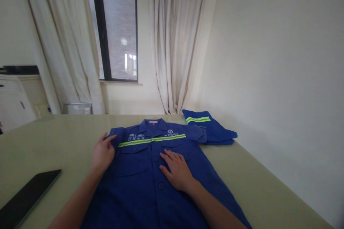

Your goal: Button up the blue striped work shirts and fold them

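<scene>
A blue short-sleeved work shirt (pixel 134 167) lies front up on the table, its collar pointing away from me. It has a yellow-green reflective stripe, white emblems, chest pockets and a buttoned front. At the sleeve on the left side is my left hand (pixel 103 153), its fingers bent and closed on the sleeve's edge. My right hand (pixel 177 171) rests flat on the shirt front, just right of the buttons, fingers spread and holding nothing. Both forearms reach in from the bottom, and the right one covers part of the lower shirt.
Beyond the right sleeve lies another folded blue garment (pixel 219 128) with a reflective stripe. A dark flat tablet-like device (pixel 32 195) is at the left on the pale green table (pixel 72 143). A wall (pixel 282 89) borders the table's right side; curtains (pixel 174 43) hang at the back.
</scene>
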Demonstrator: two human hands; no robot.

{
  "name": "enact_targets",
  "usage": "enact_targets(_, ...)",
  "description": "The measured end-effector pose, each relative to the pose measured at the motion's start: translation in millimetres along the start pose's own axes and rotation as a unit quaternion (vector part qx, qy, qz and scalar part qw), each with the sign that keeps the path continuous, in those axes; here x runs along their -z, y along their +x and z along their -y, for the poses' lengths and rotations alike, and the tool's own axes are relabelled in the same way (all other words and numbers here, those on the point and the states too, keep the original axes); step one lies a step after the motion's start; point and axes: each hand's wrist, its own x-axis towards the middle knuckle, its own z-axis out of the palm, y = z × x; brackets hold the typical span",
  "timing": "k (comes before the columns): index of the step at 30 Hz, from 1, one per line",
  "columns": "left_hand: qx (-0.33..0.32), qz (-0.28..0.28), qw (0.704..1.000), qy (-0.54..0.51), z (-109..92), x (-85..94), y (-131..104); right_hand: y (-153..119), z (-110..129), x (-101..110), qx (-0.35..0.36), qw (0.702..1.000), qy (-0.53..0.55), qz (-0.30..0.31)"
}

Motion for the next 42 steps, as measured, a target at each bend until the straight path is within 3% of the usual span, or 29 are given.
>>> enact_targets(4,0.086,-0.123,0.989,0.007,9.9,35.6,6.2,1.2,0.6,-2.2,0.003,1.0,-0.001,-0.008)
enact_targets(6,0.094,-0.124,0.988,0.016,1.7,50.5,11.9,3.9,0.7,-4.2,-0.002,1.0,-0.007,-0.01)
enact_targets(8,0.029,-0.019,0.999,0.026,-18.4,58.2,15.3,8.4,0.1,-6.5,-0.01,1.0,-0.012,-0.012)
enact_targets(9,-0.026,0.064,0.997,0.027,-32.2,59.0,13.8,11.3,-0.3,-7.7,-0.014,1.0,-0.013,-0.013)
enact_targets(11,-0.124,0.195,0.973,0.009,-64.6,55.3,0.3,18.3,-1.5,-10.0,-0.02,1.0,-0.016,-0.018)
enact_targets(15,-0.232,0.338,0.912,-0.002,-131.3,37.4,-71.8,34.6,-5.1,-13.9,-0.034,0.999,-0.025,-0.019)
enact_targets(16,-0.242,0.376,0.894,0.038,-144.2,32.4,-93.9,38.7,-6.4,-14.9,-0.038,0.999,-0.028,-0.02)
enact_targets(18,-0.214,0.4,0.883,0.124,-160.5,22.2,-132.1,46.7,-9.5,-16.4,-0.044,0.998,-0.034,-0.026)
enact_targets(20,-0.192,0.381,0.891,0.157,-161.7,11.4,-155.5,53.9,-12.7,-16.7,-0.038,0.997,-0.034,-0.051)
enact_targets(22,-0.205,0.34,0.907,0.141,-150.5,0.8,-162.8,59.6,-15.4,-15.0,-0.024,0.994,-0.026,-0.103)
enact_targets(26,-0.244,0.295,0.919,0.095,-121.9,-14.1,-150.7,60.6,-15.9,-6.1,0.01,0.978,-0.006,-0.206)
enact_targets(30,-0.243,0.282,0.923,0.099,-113.7,-23.6,-133.4,39.8,0.1,7.1,0.093,0.954,0.049,-0.282)
enact_targets(33,-0.258,0.28,0.92,0.093,-111.1,-30.9,-118.4,9.4,26.0,17.5,0.132,0.963,0.101,-0.212)
enact_targets(37,-0.268,0.26,0.925,0.071,-107.2,-37.2,-96.2,-35.1,56.2,19.2,0.19,0.978,0.084,-0.003)
enact_targets(39,-0.259,0.234,0.935,0.056,-107.8,-35.9,-89.3,-50.6,60.5,14.6,0.176,0.981,0.071,0.028)
enact_targets(42,-0.257,0.203,0.944,0.052,-110.3,-27.2,-90.3,-61.0,56.4,8.9,0.16,0.985,0.061,0.026)
